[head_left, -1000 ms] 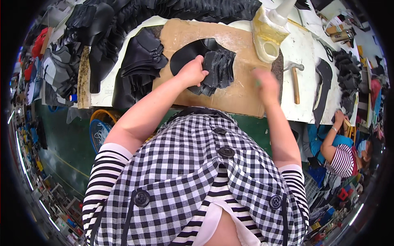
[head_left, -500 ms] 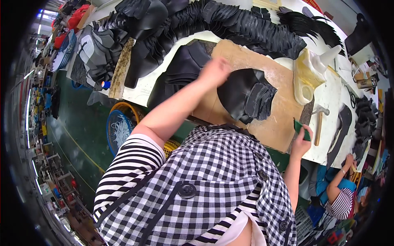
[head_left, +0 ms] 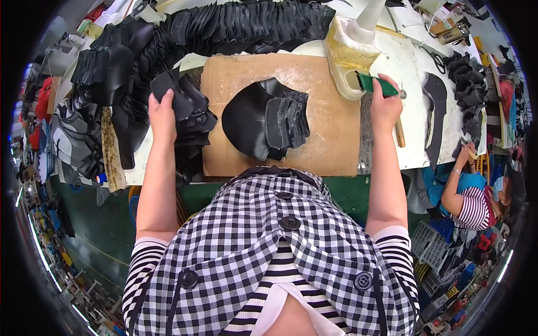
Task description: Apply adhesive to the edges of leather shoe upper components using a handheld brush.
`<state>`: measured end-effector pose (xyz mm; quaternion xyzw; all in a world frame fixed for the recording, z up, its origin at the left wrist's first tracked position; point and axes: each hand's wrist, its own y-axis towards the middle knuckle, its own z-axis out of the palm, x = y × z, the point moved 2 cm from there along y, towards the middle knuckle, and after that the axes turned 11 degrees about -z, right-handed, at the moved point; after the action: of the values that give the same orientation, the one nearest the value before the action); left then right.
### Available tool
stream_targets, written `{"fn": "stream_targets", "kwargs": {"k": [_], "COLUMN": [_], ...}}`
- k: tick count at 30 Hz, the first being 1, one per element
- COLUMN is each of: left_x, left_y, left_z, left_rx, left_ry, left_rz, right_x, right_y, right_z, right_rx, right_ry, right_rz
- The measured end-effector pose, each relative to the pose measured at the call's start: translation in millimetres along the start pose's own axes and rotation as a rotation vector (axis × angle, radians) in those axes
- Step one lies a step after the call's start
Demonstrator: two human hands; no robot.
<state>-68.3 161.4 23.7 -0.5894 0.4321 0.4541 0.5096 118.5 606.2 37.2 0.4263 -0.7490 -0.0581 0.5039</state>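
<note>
My right hand (head_left: pixel 384 106) grips a green brush (head_left: pixel 381 86), its dark tip at the mouth of a yellowish, glue-crusted plastic container (head_left: pixel 348 56). At the left, my left hand (head_left: pixel 162 115) is closed on the edge of a black shoe-upper piece (head_left: pixel 170 96), among a fanned pile of similar black pieces (head_left: pixel 193 112). Between my hands, an overlapping stack of curved black pieces (head_left: pixel 244 120) lies on a brown cardboard sheet (head_left: pixel 333 134). The right edges of that stack are stepped and look rough and greyish.
Long rows of black pieces (head_left: pixel 246 25) line the back of the white table (head_left: pixel 412 134). A worn wooden board (head_left: pixel 112 148) stands at the left. On the right are a hammer (head_left: pixel 400 131), scissors (head_left: pixel 434 59) and a long black strip (head_left: pixel 434 120). Another person (head_left: pixel 468 196) works farther right.
My left hand has moved from above the middle stack to the pile at left. The right hand has brought the brush up to the container. The view has turned.
</note>
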Motion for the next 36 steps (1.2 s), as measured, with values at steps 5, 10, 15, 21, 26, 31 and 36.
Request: {"fn": "stream_targets", "kwargs": {"k": [5, 10, 15, 21, 26, 31, 36], "left_x": [-59, -107, 19, 63, 61, 44, 65], "left_y": [-43, -104, -121, -113, -111, -118, -118], "left_z": [-25, 14, 115, 130, 124, 130, 125], "left_rx": [-0.02, -0.027, 0.466, 0.443, 0.615, 0.592, 0.535], "left_ry": [-0.097, 0.829, 0.659, 0.714, 0.551, 0.681, 0.529], "left_rz": [-0.013, 0.301, 0.055, -0.088, -0.357, -0.3, -0.321], "right_x": [-13, -19, -29, -24, 43, 65, 77], "right_y": [4, -16, -29, -46, -85, -110, -114], "right_z": [12, -8, -5, -13, 15, 81, 74], "right_rx": [0.061, -0.11, -0.167, -0.194, 0.302, 0.356, 0.487], "right_ry": [0.005, 0.295, 0.488, 0.635, 0.72, 0.411, 0.344], "right_rz": [0.013, 0.096, 0.226, 0.41, 0.366, -0.014, -0.143]}}
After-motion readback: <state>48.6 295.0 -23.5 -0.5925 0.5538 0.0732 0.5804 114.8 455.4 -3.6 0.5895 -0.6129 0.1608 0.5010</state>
